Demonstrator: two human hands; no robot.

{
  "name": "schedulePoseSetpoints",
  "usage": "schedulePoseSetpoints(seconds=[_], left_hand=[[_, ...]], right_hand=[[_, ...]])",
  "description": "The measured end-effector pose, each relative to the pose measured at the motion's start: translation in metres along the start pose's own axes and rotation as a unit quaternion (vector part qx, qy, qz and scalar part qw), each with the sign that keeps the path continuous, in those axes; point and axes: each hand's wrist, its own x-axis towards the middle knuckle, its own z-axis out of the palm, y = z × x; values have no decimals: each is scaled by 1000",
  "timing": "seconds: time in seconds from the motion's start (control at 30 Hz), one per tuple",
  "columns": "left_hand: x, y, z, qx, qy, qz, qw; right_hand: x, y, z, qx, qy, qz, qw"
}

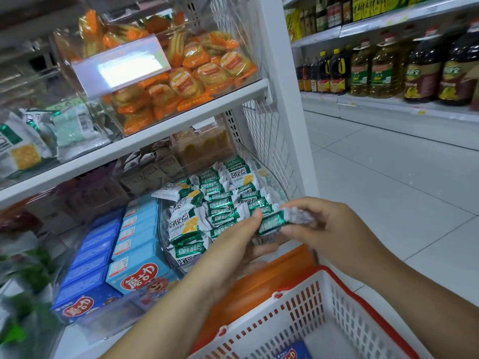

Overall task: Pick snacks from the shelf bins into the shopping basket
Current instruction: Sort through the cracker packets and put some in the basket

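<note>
A clear bin [282, 189] on the lower shelf holds several green-and-white snack packets [220, 203]. In front of the bin, my left hand [233, 244] and my right hand [329, 229] together hold a few of these green packets [274, 221]. My left thumb lies on top of the packets and the fingers curl beneath. My right fingers pinch the packets' right end. The hands hover above the far rim of the white shopping basket [334, 301] with red trim, bottom right. A blue box [293, 354] lies inside the basket.
Blue snack boxes [134, 250] fill the bin left of the green packets. Orange-wrapped biscuits [197, 73] sit in a clear bin one shelf up. A wire side panel [269, 141] closes the shelf's right end. Oil bottles [383, 71] line the far aisle shelves across a white tiled floor.
</note>
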Motion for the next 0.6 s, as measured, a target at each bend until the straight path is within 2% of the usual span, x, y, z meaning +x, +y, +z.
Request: schedulePoseSetpoints(seconds=[0.07, 0.13, 0.17, 0.27, 0.33, 0.43, 0.5, 0.6], left_hand=[[-1, 0, -8, 186, 28, 106, 976], [-2, -1, -12, 266, 27, 191, 945], [-1, -1, -12, 287, 18, 204, 936], [2, 5, -16, 308, 30, 216, 926], [14, 12, -25, 265, 99, 216, 934], [38, 22, -35, 224, 198, 230, 926], [53, 25, -32, 252, 212, 235, 915], [68, 27, -22, 352, 195, 225, 888]], right_hand=[[2, 5, -3, -3, -3, 43, 999], [4, 8, -1, -18, -22, 63, 998], [3, 7, 1, -13, -36, 70, 997], [5, 10, 4, 15, -47, 85, 995], [11, 14, -1, 30, 3, 94, 995], [22, 23, -8, 57, 57, 118, 990], [25, 30, -6, 57, 52, 141, 987], [28, 36, 0, 59, 40, 161, 984]])
